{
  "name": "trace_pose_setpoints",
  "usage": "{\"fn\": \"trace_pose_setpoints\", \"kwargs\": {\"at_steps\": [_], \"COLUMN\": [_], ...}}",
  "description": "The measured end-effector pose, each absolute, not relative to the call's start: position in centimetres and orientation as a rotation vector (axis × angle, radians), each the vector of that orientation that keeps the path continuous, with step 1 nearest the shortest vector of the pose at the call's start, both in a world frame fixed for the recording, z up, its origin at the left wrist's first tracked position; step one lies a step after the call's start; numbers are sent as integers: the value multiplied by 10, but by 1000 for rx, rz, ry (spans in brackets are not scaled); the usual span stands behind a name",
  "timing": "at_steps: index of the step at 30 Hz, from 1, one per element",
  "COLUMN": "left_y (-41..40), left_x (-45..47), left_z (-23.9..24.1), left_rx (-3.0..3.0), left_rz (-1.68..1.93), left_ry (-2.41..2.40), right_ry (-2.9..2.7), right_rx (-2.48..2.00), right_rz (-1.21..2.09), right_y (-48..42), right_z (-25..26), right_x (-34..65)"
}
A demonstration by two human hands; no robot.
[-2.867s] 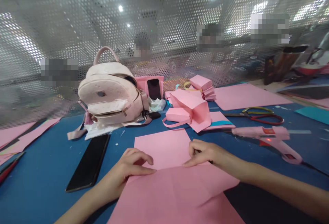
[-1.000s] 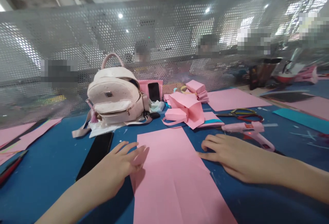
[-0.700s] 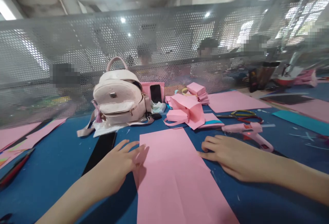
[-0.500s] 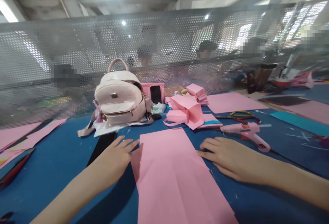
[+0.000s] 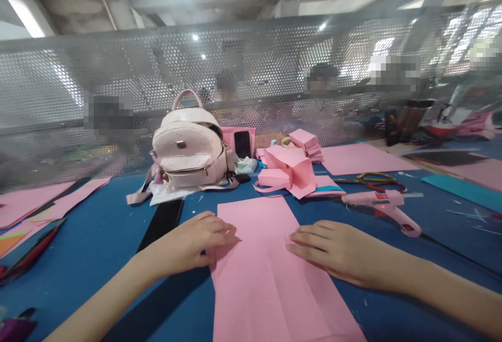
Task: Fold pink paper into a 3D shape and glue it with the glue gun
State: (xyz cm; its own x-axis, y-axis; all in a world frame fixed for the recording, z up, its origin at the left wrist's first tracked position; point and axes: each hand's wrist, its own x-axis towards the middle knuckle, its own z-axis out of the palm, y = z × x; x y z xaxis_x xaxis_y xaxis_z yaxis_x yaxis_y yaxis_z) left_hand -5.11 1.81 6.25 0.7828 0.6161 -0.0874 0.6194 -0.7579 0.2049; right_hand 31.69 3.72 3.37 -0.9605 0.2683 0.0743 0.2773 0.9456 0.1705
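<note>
View: head camera, sole view.
Pink sheet (image 5: 261, 284): lower centre of frame, on the blue counter (image 5: 96, 240); near end cut off by the bottom border; faint creases visible.
Left hand (image 5: 196, 242): fingers half-curled, close together at the sheet's left edge; pinching, cannot tell.
Right hand (image 5: 337, 252): fingers extended, narrowly spaced, over the right edge; nothing gripped.
Handling, judged: light, equal pressure from both sides should limit slipping and fresh creases.
Left limit: black phone (image 5: 163, 220), beside the left forearm.
Right limit: glue gun (image 5: 386, 206), red light lit; treat as hot.
Room: counter surface shows lower left and lower right.
</note>
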Motion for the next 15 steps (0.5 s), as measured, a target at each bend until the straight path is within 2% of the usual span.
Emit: {"fn": "trace_pose_setpoints", "kwargs": {"at_steps": [5, 15], "left_y": [18, 19], "left_x": [-48, -53], "left_z": [65, 58], "left_rx": [2667, 2458], "left_rz": [12, 169], "left_ry": [938, 893], "right_ry": [-3084, -2864], "right_rx": [-534, -912], "right_rz": [-143, 581], "right_y": [40, 34], "right_z": [36, 50], "right_x": [316, 314]}}
